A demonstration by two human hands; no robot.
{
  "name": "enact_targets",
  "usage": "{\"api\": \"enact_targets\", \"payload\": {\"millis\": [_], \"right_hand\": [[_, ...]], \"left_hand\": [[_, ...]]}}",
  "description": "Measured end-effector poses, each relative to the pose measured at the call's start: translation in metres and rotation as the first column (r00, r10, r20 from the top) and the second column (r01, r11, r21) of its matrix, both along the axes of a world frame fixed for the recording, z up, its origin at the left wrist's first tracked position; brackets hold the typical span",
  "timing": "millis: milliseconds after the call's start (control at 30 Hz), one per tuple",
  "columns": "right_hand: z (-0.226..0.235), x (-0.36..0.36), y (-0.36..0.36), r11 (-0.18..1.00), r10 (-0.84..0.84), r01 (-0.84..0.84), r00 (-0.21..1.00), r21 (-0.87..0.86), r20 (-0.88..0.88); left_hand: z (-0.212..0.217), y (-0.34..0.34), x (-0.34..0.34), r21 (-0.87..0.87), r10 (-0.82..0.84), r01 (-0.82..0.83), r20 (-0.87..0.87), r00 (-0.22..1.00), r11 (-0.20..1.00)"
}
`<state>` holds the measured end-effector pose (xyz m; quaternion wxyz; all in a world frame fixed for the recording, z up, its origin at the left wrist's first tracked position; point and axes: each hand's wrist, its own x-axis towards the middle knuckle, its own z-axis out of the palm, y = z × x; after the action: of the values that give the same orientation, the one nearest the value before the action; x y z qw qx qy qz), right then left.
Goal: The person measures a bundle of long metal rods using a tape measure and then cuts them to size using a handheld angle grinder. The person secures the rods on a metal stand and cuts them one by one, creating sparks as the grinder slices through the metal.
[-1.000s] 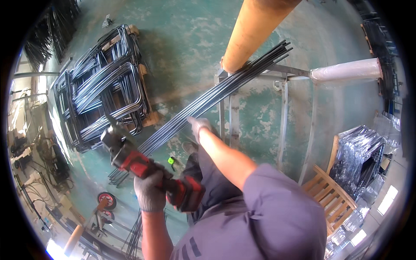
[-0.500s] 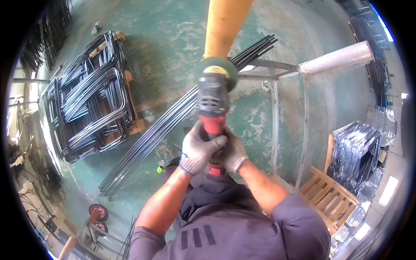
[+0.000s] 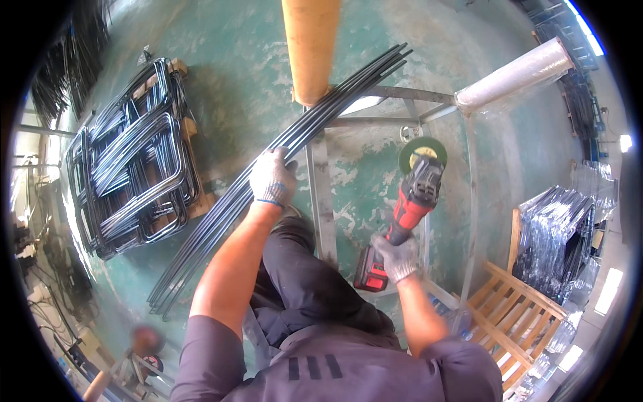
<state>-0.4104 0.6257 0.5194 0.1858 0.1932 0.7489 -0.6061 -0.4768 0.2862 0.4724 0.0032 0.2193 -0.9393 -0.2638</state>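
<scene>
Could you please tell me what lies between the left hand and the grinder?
In the head view, a grey metal stand leg and a stretch of patchy green floor show between the left hand and the grinder.

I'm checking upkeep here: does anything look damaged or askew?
The green floor looks worn: pale patches break its coating around the metal stand. At left, bent tubes lie crisscrossed on a wooden pallet. The long rods at the left hand end unevenly, though that may be ordinary.
</scene>
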Motion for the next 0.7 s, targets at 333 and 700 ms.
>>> {"api": "enact_targets", "payload": {"millis": [333,700], "right_hand": [[0.011,0.038,0.042,0.981,0.082,-0.093,0.994,0.170,0.075],[0.018,0.035,0.048,1.000,0.029,-0.027,0.991,-0.013,0.133]], "left_hand": [[-0.042,-0.020,-0.019,-0.128,-0.120,0.149,0.210,0.970,0.980],[-0.012,0.000,0.060,0.401,-0.215,0.180,0.043,0.976,0.898]]}}
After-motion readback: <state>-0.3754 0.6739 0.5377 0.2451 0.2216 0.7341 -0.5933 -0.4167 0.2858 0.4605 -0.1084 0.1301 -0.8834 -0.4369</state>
